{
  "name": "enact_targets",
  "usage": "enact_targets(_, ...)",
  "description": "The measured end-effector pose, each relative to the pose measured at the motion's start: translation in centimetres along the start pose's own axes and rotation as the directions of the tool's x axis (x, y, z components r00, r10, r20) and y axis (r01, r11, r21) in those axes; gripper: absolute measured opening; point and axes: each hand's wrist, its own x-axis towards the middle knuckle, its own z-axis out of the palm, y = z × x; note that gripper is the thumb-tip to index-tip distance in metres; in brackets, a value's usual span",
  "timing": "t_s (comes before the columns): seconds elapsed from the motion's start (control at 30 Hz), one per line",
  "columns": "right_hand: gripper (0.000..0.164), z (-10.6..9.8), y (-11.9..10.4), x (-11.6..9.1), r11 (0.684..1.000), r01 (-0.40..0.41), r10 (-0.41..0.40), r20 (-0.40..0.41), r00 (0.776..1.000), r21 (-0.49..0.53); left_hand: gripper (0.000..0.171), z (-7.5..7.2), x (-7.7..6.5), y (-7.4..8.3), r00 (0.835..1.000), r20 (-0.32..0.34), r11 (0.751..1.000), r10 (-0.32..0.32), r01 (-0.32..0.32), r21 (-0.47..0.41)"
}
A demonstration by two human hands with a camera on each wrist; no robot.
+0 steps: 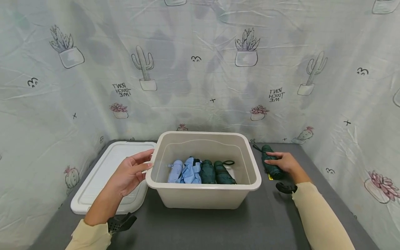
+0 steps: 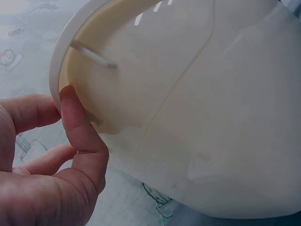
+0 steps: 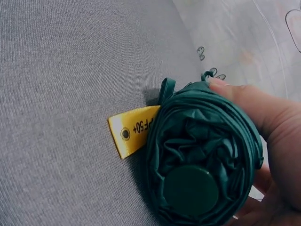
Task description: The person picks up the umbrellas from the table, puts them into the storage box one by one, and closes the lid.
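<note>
A beige plastic storage bin [image 1: 203, 197] stands in the middle of the table. My left hand [image 1: 133, 171] pinches its left rim between thumb and fingers, which the left wrist view shows close up. On the right, my right hand [image 1: 285, 163] grips a folded dark green umbrella [image 1: 271, 163] lying on the table. A yellow tag [image 3: 131, 131] sticks out from this umbrella in the right wrist view. Inside the bin, side by side, are a light blue umbrella [image 1: 175, 171], a looser blue umbrella [image 1: 191, 172] and two dark green umbrellas [image 1: 222, 173].
A white lid [image 1: 103, 173] lies flat on the table to the left of the bin, partly behind my left arm. The dark grey table [image 1: 193, 229] is bordered by a pale curtain [image 1: 200, 80] printed with cacti at the back and both sides.
</note>
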Motion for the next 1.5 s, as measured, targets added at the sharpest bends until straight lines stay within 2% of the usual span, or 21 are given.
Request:
enact_targets(0.3,0.069,0.5,-0.1,0.3,1.0,0.016,-0.016,0.001,1.0,0.019,0.053,-0.3,-0.4,-0.1,0.999,0.014,1.0,0.029,-0.029,0.004)
enact_targets(0.47,0.07,0.3,-0.2,-0.3,1.0,0.028,-0.028,-0.009,1.0,-0.004,0.056,-0.1,-0.3,-0.1,1.0,0.011,1.0,0.027,-0.027,0.006)
enact_targets(0.7,0.073,0.1,-0.3,-0.7,1.0,0.002,-0.002,0.003,1.0,0.01,0.057,-0.1,-0.1,-0.2,0.999,0.018,1.0,0.027,-0.026,-0.011)
enact_targets(1.27,0.074,0.3,0.0,-0.6,1.0,0.024,-0.024,-0.008,1.0,-0.003,0.056,-0.2,-0.1,-0.4,0.999,0.016,0.999,0.032,-0.031,-0.009)
enact_targets(1.5,0.072,0.4,0.1,-0.5,0.999,0.034,-0.034,-0.018,0.999,0.024,0.055,-0.1,0.0,-0.3,0.999,0.015,1.0,0.029,-0.028,-0.009)
